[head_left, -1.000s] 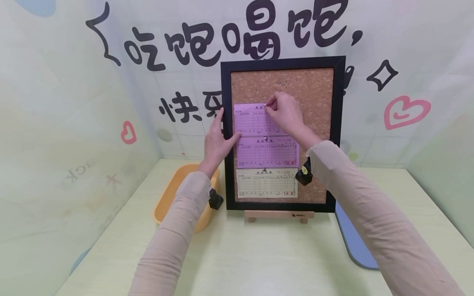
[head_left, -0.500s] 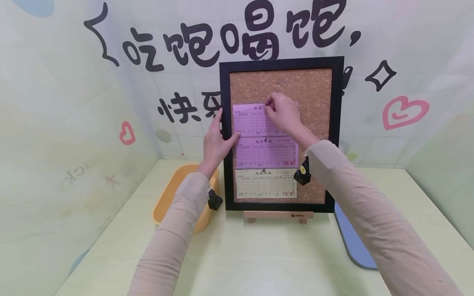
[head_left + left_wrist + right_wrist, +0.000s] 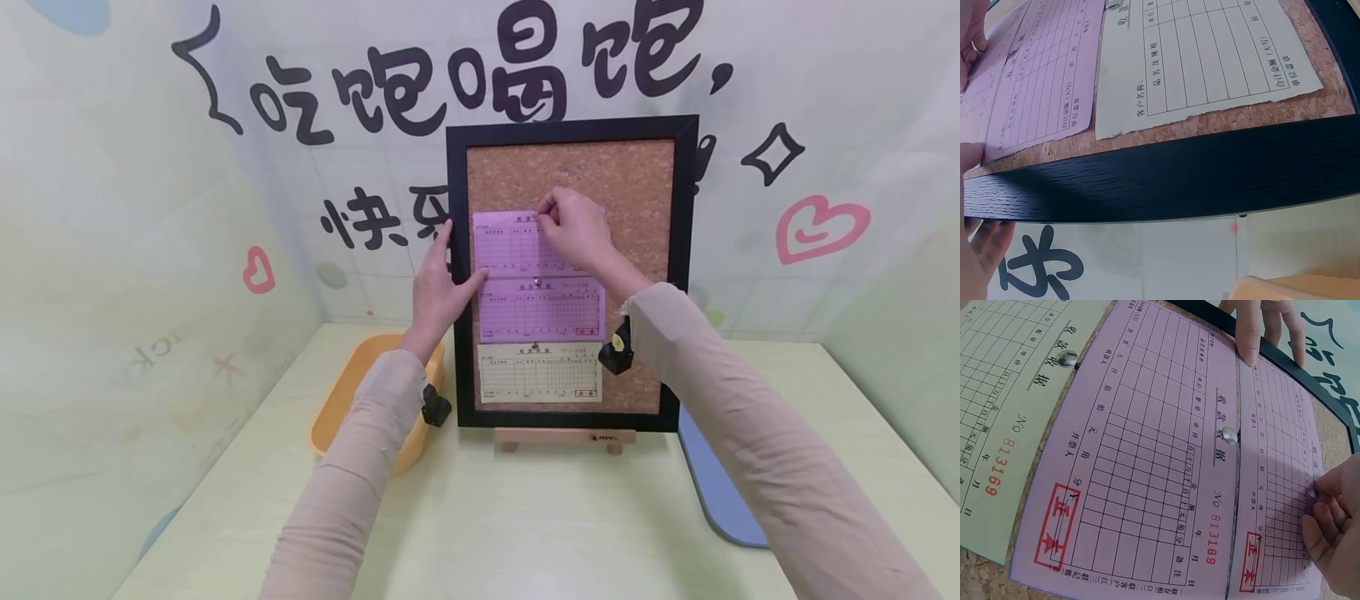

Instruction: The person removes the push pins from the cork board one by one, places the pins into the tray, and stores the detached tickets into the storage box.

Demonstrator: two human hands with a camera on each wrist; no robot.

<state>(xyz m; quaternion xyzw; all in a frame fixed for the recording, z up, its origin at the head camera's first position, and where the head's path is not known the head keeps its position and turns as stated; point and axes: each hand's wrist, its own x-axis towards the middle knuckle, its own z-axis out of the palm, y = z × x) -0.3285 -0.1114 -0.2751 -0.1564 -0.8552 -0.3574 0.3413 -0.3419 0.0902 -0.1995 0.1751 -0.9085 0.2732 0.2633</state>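
Observation:
A black-framed cork board (image 3: pixel 641 183) stands upright with three printed receipt slips on it. The top slip (image 3: pixel 498 246) and the middle slip (image 3: pixel 517 312) are pink; the bottom slip (image 3: pixel 536 379) is pale yellow. Silver pushpins show at the top edges of the middle slip, one pushpin (image 3: pixel 1229 435), and the yellow slip, another pushpin (image 3: pixel 1067 359). My left hand (image 3: pixel 438 292) grips the board's left edge, thumb in front at the pink slips, fingers behind. With thumb and fingertips, my right hand (image 3: pixel 579 233) pinches a small silver pushpin at the top slip's upper edge, mostly hidden by the fingers.
The board rests on a small wooden easel (image 3: pixel 562 435) on a pale table (image 3: pixel 525 517). An orange bin (image 3: pixel 333 408) sits behind the left forearm. A blue mat (image 3: pixel 723 500) lies under the right forearm. A printed backdrop (image 3: pixel 375 167) hangs close behind.

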